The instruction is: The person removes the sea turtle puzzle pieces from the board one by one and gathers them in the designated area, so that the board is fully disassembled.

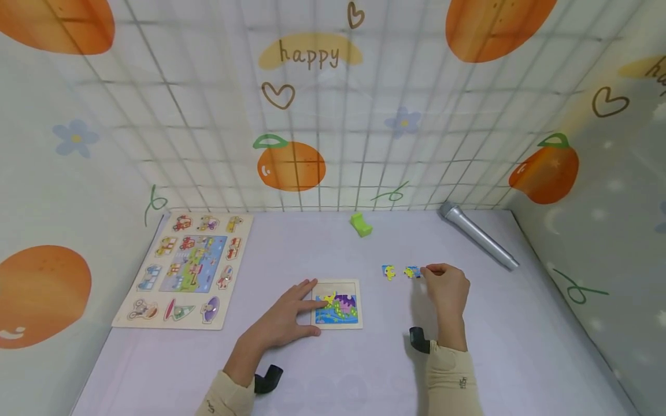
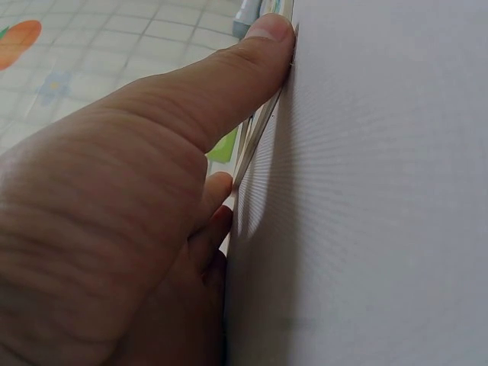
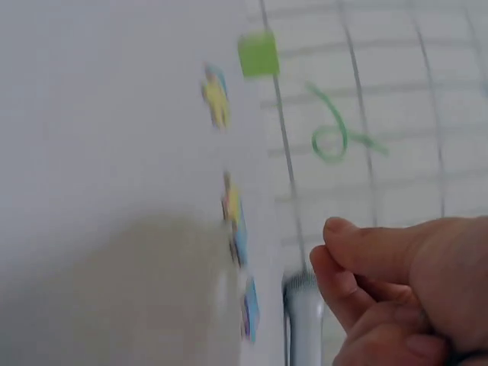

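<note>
My left hand lies over the left side of a small puzzle board. Its fingers are extended, one reaching across the picture, and in the left wrist view the thumb touches the board's edge. Yellow, purple, green and blue pieces fill much of the board. My right hand hovers beside loose jigsaw pieces, fingers curled, thumb and forefinger tips together with nothing visible between them. A yellow-and-blue piece lies left of another yellow-and-blue piece. The right wrist view shows a third, blue-and-purple piece, mostly hidden by the hand from the head.
A large wooden vehicle puzzle board lies at the left. At the back stands a bright green block. A silver microphone lies at the back right. Printed curtains rise behind the table and along both sides.
</note>
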Motion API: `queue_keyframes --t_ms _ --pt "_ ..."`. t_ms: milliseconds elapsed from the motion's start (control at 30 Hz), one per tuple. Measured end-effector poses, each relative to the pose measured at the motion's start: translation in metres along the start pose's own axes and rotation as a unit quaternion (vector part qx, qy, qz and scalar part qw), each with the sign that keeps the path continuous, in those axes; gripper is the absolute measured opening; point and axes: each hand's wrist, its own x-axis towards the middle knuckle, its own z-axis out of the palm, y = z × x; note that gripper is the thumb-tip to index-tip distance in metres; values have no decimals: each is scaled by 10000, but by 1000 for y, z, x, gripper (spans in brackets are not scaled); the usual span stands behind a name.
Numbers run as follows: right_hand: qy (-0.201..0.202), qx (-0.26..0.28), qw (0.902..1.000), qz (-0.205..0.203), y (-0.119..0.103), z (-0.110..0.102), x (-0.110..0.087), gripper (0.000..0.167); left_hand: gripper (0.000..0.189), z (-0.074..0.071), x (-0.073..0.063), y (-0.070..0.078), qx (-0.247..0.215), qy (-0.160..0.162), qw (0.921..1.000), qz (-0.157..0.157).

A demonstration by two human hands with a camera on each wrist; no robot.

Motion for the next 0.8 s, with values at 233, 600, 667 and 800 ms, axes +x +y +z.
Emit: queue_keyframes --t_ms 233,600,667,800 --pt "47 76 9993 376 21 -15 -1 29 60 1 1 0 42 -16 10000 -74" --pt "-350 478 9970 505 19 -11 -9 36 60 -1 -1 3 -6 -27 10000 -46" --pt "-400 502 9970 438 19 -8 -8 35 60 -1 -1 3 5 -21 10000 -27" --pt "-595 511 9964 317 15 -3 -9 34 60 0 -1 3 -23 -2 10000 -15"
